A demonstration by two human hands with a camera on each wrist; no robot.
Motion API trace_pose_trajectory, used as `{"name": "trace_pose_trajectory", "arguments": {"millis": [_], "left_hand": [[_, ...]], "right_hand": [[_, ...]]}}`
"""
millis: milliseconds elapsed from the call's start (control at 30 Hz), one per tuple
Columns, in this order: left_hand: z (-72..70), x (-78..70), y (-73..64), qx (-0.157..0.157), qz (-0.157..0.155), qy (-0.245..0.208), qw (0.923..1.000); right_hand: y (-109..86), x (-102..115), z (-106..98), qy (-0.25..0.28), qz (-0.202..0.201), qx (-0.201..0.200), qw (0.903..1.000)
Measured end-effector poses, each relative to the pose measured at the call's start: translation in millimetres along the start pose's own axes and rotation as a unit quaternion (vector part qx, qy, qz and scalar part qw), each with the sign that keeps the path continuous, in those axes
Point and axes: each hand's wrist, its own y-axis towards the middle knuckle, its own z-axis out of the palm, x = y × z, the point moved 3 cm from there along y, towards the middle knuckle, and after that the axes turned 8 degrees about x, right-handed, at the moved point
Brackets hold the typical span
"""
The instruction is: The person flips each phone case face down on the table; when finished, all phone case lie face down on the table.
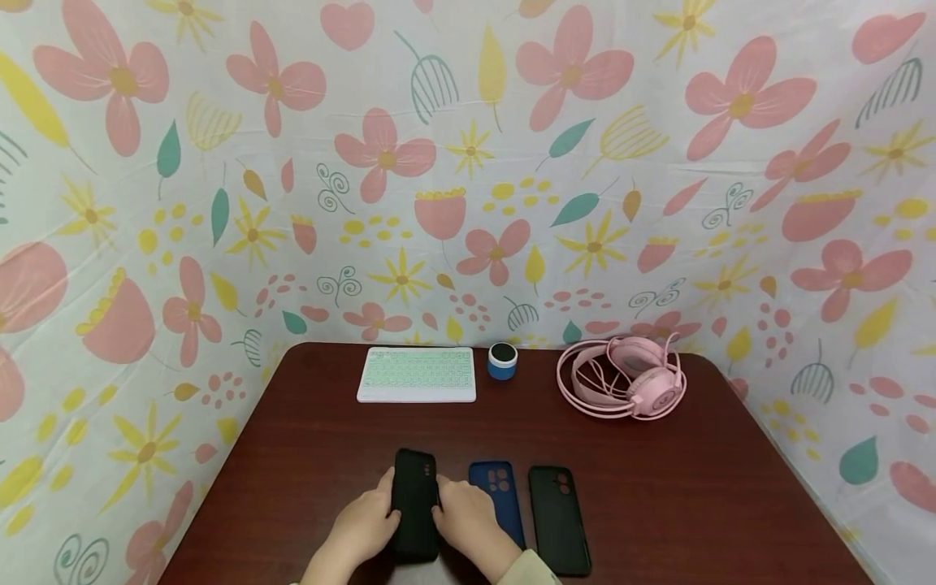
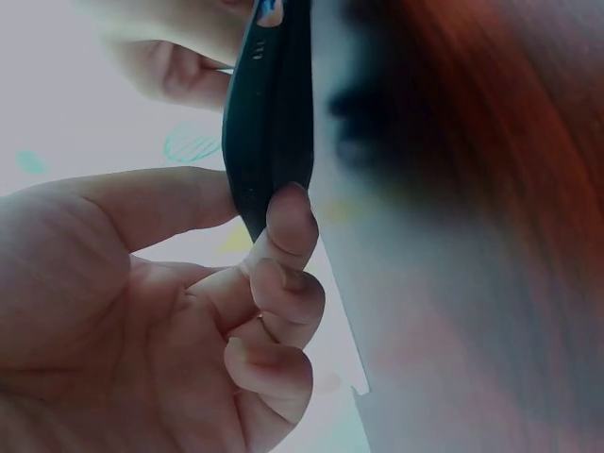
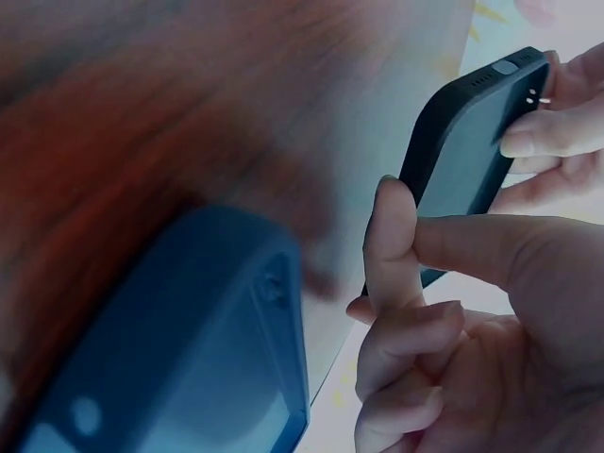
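A flower-patterned cloth (image 1: 468, 162) stands behind and to both sides of the dark brown desk (image 1: 351, 439). Near the desk's far right corner lie pink headphones (image 1: 643, 382), and along the far edge, left of its middle, a white keyboard (image 1: 417, 375).

The left hand (image 1: 366, 520) and right hand (image 1: 471, 512) both grasp a black phone case (image 1: 414, 508) over the near part of the desk, one on each long side. Each pinches the case between thumb and bent fingers. Both hands are turned back upward, the forearms reaching in from the near edge; a pale sleeve (image 1: 528, 569) shows at the right wrist. Whether the case touches the desk I cannot tell.

A dark green case (image 1: 559, 520) and a narrower-looking blue case (image 1: 500, 496) lie to the right, toward the near edge, the blue one partly covered by the right hand. A small blue-and-white cylinder (image 1: 502, 361) stands by the far edge between keyboard and headphones.

The right wrist view alone shows the blue case's raised rim up close, and a port opening with small holes along the black case's edge.
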Motion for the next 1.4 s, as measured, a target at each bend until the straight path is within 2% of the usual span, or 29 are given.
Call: {"name": "trace_pose_trajectory", "arguments": {"millis": [233, 467, 733, 967, 1133, 1400], "left_hand": [[-9.9, -6.6, -6.3, 0.007, 0.002, 0.002, 1.0], [-12.7, -12.7, -11.0, 0.002, 0.004, 0.002, 1.0], [-16.2, -16.5, -14.1, -0.018, 0.026, 0.008, 0.9995], [-19.3, -17.8, -13.3, -0.004, 0.037, -0.016, 0.9992], [-19.6, -20.3, -11.4, 0.001, 0.032, -0.019, 0.9993], [-19.5, -23.9, -11.0, -0.011, 0.04, -0.011, 0.9991]], "right_hand": [[5.8, 4.5, 2.8, -0.007, 0.007, 0.003, 0.9999], [9.2, 10.7, 5.4, -0.005, 0.004, 0.006, 1.0], [10.5, 20.6, 7.7, 0.017, 0.01, 0.023, 0.9995], [14.5, 27.7, 7.4, -0.017, -0.001, 0.019, 0.9997], [16.0, 29.0, 11.9, -0.029, -0.013, 0.007, 0.9995], [19.2, 32.8, 17.6, -0.032, -0.004, 0.034, 0.9989]]}}
